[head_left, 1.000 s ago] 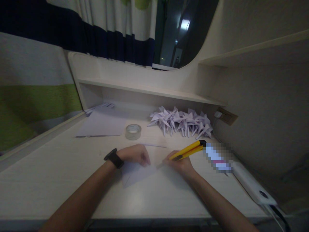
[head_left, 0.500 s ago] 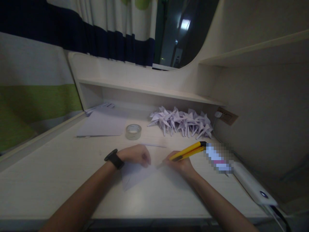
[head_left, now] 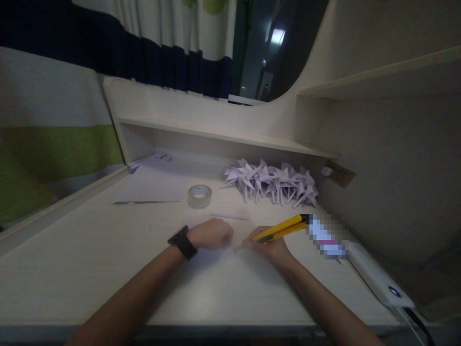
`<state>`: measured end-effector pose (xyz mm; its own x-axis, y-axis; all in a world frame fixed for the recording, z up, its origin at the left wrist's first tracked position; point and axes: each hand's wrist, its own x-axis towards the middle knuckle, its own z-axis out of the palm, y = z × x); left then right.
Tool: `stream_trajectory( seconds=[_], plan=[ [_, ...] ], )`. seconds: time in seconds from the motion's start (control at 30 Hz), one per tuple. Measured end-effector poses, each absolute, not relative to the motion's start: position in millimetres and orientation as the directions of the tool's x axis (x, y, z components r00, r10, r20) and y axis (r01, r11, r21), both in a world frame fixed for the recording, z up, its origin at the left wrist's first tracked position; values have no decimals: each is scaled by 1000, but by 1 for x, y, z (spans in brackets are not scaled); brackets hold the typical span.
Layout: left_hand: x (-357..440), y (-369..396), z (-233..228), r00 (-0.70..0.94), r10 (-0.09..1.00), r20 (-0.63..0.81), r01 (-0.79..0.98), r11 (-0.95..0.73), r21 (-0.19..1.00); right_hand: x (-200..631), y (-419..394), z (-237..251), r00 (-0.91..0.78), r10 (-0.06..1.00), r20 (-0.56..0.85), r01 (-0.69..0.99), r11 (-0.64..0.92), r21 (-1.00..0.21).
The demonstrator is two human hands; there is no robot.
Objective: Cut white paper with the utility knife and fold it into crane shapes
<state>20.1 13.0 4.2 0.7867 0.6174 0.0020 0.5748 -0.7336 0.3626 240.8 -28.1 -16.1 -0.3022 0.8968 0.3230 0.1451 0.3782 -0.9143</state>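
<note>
The right hand [head_left: 271,245] grips a yellow knife [head_left: 281,228], tip at a pale sheet of paper [head_left: 230,250] on the bench [head_left: 90,250]. The left hand [head_left: 211,234] is curled, pressing that sheet. Many folded paper cranes [head_left: 272,182] lie finished behind. A tape roll [head_left: 199,196] sits beyond; a power strip [head_left: 378,281] crowds the right edge.

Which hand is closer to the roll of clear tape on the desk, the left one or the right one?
Left. The left hand lies just in front of the tape roll, a little to its right. The right hand, holding the yellow utility knife, is farther off to the right.
</note>
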Motion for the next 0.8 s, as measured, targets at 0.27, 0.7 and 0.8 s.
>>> stream_trajectory(
  seconds=[0.27,0.7,0.8],
  plan=[
    [34,9,18,778,610,-149,626,-736,259,243,-28,-20,-315,892,324,130,379,-916],
    [27,15,4,810,579,-99,570,-735,366,240,-31,-17,-308,893,330,168,392,-904],
    [27,15,5,799,590,-112,587,-726,358,241,-30,-18,-309,893,326,162,388,-907]
  ],
)
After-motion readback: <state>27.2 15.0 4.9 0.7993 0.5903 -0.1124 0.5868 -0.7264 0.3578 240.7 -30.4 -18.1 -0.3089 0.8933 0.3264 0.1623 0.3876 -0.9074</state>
